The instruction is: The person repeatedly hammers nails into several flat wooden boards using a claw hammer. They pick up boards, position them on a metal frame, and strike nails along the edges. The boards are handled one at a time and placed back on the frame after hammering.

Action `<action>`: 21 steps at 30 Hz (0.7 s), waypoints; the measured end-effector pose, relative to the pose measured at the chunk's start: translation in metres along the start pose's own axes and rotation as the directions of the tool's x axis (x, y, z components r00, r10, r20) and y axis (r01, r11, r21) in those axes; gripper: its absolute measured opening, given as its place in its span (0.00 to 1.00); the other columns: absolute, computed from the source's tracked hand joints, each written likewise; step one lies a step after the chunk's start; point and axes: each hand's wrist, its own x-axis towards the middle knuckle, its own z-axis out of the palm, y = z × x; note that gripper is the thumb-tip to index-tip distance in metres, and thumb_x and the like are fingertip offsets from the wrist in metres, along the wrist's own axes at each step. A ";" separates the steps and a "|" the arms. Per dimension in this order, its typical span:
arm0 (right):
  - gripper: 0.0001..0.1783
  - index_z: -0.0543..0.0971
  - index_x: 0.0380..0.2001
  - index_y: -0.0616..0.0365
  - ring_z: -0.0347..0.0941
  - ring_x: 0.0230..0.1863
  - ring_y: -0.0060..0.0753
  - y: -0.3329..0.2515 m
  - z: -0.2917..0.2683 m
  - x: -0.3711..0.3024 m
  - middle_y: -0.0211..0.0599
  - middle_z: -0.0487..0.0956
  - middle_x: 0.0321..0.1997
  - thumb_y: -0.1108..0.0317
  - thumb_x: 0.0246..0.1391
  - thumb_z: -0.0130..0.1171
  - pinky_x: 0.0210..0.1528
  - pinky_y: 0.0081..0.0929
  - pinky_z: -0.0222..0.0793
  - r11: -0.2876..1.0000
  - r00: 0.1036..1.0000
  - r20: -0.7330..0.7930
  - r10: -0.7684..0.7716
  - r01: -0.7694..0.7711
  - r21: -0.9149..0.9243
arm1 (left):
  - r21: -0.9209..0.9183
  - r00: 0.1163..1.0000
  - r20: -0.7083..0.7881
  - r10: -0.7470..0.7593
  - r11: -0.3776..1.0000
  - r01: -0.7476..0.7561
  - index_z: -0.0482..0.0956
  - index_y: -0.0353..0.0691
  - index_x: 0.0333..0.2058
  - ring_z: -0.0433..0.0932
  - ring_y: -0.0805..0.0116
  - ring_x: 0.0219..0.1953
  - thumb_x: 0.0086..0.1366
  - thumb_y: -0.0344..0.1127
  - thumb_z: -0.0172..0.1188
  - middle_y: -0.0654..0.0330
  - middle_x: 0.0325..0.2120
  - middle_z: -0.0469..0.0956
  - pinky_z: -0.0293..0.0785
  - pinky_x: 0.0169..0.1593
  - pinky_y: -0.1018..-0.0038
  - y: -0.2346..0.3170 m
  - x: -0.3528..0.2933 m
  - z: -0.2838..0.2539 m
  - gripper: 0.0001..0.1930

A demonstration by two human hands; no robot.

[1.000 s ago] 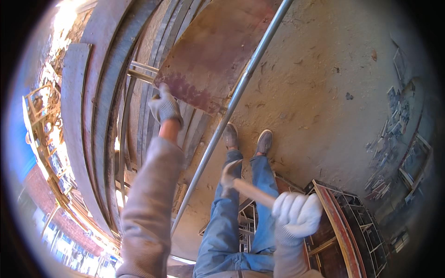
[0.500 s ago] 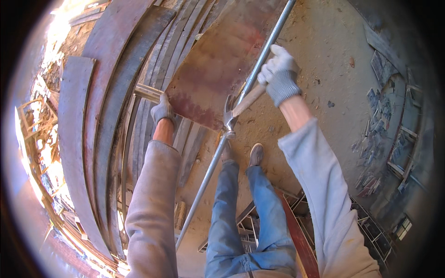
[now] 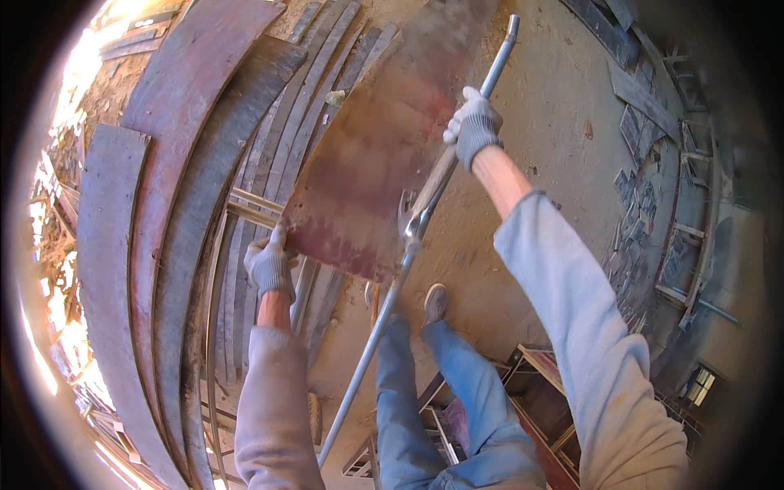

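My right hand (image 3: 475, 126), in a light glove with a grey cuff, is closed on the wooden handle of a claw hammer (image 3: 429, 192). The hammer's metal head lies against a long steel pipe (image 3: 359, 367), which slants from lower left to upper right. Part of the pipe is hidden behind the hammer and my hand. On the left, my gloved left hand (image 3: 271, 263) pinches the near left corner of a worn reddish-brown panel (image 3: 367, 171). The pipe runs along the panel's right side.
Long weathered boards (image 3: 184, 212) and narrow planks (image 3: 282, 139) are stacked at the left. A wooden frame (image 3: 531, 384) lies by my legs. Broken slats and scraps (image 3: 641, 220) litter the far right, beside a ladder-like frame (image 3: 690, 233). My shoes (image 3: 436, 302) stand on dusty ground.
My right hand has moved left and down, bringing the hammer handle nearly in line with the pipe. My left hand is lower, still at the panel's corner. The view has shifted, showing the pipe's upper end.
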 end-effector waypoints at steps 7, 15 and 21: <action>0.28 0.65 0.13 0.44 0.60 0.08 0.15 0.085 -0.068 -0.129 0.21 0.67 0.10 0.60 0.66 0.65 0.09 0.20 0.50 0.921 0.899 0.213 -0.383 0.352 0.170 | 0.016 0.958 -0.171 -0.229 0.972 0.235 0.76 0.34 0.40 0.81 0.66 0.25 0.68 0.43 0.69 0.53 0.31 0.82 0.78 0.25 0.68 -0.032 -0.024 -0.083 0.17; 0.29 0.70 0.13 0.50 0.61 0.06 0.26 0.098 -0.045 -0.106 0.30 0.68 0.09 0.55 0.70 0.59 0.09 0.28 0.56 0.991 0.956 0.292 -0.037 0.073 -0.112 | 0.735 0.936 -0.191 0.296 0.675 -0.064 0.86 0.37 0.41 0.82 0.38 0.42 0.75 0.66 0.44 0.40 0.40 0.84 0.76 0.48 0.51 -0.021 -0.019 -0.032 0.35; 0.20 0.71 0.17 0.52 0.71 0.23 0.23 0.135 -0.135 -0.284 0.25 0.74 0.22 0.62 0.64 0.61 0.27 0.22 0.67 0.699 0.547 0.749 -0.374 0.697 -0.160 | 0.783 0.938 -0.175 0.301 0.619 -0.053 0.88 0.40 0.37 0.83 0.39 0.38 0.75 0.67 0.42 0.43 0.32 0.85 0.77 0.45 0.51 -0.011 -0.030 -0.037 0.36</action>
